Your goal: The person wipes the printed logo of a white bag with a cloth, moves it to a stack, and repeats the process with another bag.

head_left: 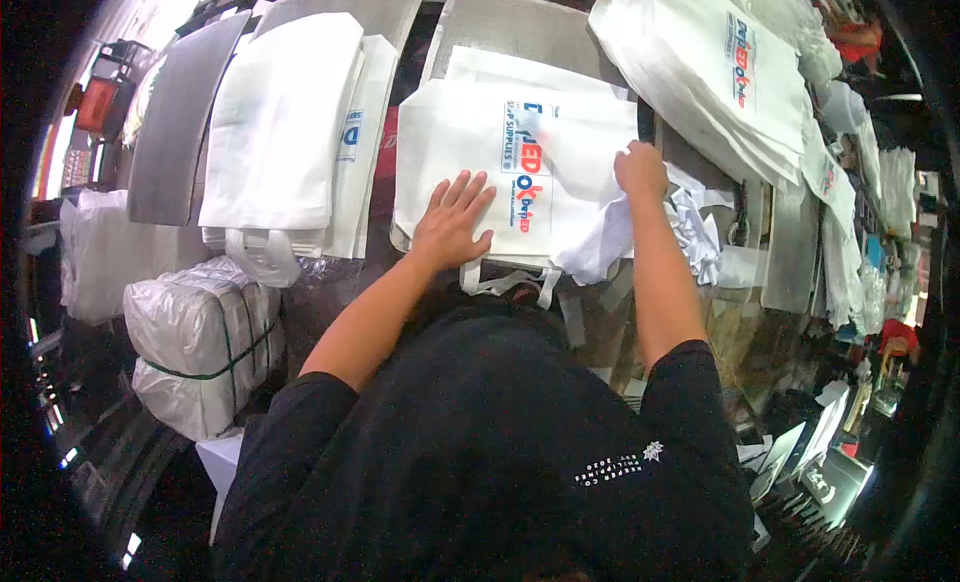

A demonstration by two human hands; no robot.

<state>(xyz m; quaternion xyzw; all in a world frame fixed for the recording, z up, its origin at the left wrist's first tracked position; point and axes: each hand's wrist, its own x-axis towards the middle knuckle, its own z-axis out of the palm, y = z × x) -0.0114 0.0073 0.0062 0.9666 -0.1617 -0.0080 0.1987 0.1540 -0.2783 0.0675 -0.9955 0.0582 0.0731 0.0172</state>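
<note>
A white cloth bag (pixel 455 132) with red and blue print lies flat on a grey board (pixel 510 32), its handles (pixel 510 282) toward my body. My left hand (pixel 455 222) rests palm down on the bag's lower left part, fingers spread. At the bag's right edge my right hand (pixel 641 169) is closed; whatever its fingers hold is too small to make out. A loose white cloth (pixel 597 244) hangs below it at the bag's lower right corner, beside crumpled white scraps (pixel 695 232).
Another stack of white bags (pixel 280 122) lies on a board to the left, and a fanned stack (pixel 700 62) at the upper right. A plastic-wrapped bundle (pixel 200 332) tied with dark cord sits at the lower left. Printed bags (pixel 835 192) hang over the right side.
</note>
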